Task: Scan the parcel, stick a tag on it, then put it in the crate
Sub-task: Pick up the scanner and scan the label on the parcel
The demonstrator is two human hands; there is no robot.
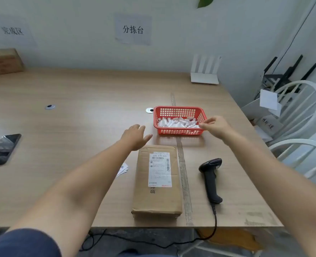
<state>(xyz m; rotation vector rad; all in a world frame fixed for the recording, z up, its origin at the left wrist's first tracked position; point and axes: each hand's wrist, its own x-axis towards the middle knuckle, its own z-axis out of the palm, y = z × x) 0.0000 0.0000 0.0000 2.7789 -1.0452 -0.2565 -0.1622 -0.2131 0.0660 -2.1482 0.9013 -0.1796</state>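
From where I watched, the parcel (pixel 157 180) lay flat on the wooden table (pixel 79 108), near the front edge and a little right of centre, its white shipping label (pixel 160 169) facing up with the barcode at the far end. Both of my operator's arms reached forward over it. The left hand (pixel 135 136) hovered palm down just beyond the parcel's far left corner, fingers spread and loose, gripping nothing. The right hand (pixel 215 126) was at the near right corner of the red basket (pixel 179 110), fingers lightly curled with the thumb and forefinger drawn toward each other over the white tags (pixel 177 123) piled inside; I could not tell whether a tag was pinched between them.

The basket sat just beyond the parcel, close but not touching. The black handheld scanner (pixel 211 179) lay on its side to the right of the parcel, apart from it, its cable (pixel 215 221) running off the near edge. A few small white slips (pixel 122 169) lay just left of the parcel, partly hidden by the left forearm. A dark phone (pixel 3 149) rested far left, and a cardboard box (pixel 3 61) stood at the far left corner by the wall.
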